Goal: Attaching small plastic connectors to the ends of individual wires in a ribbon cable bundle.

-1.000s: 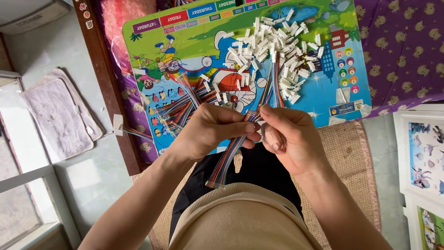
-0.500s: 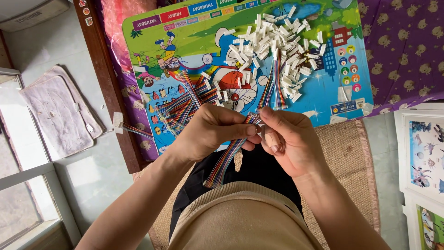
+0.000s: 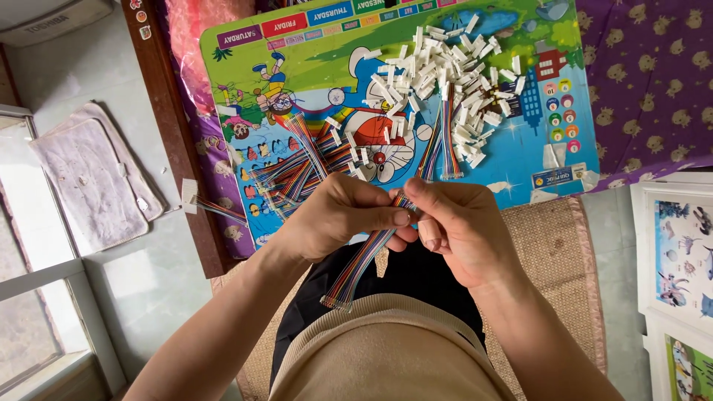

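Note:
My left hand (image 3: 334, 219) and my right hand (image 3: 457, 226) meet in front of me, both pinching the upper end of a multicoloured ribbon cable (image 3: 358, 269). The cable hangs down and left toward my lap, ending in a small connector. Just beyond my hands lies a colourful cartoon board (image 3: 520, 160). On it sit a heap of several small white connector housings (image 3: 445, 70), a bundle of coloured ribbon cables (image 3: 297, 167) to the left, and a few more cables (image 3: 442, 148) in the middle.
A woven mat (image 3: 553, 252) lies under me on a pale tiled floor (image 3: 148, 275). A dark wooden edge (image 3: 167, 126) runs along the board's left side. A grey cloth (image 3: 89, 178) lies at left; picture boards (image 3: 679, 245) stand at right; purple patterned fabric (image 3: 646, 82) is beyond.
My hands stay together on the cable's end with only small finger shifts. The view has drifted slightly.

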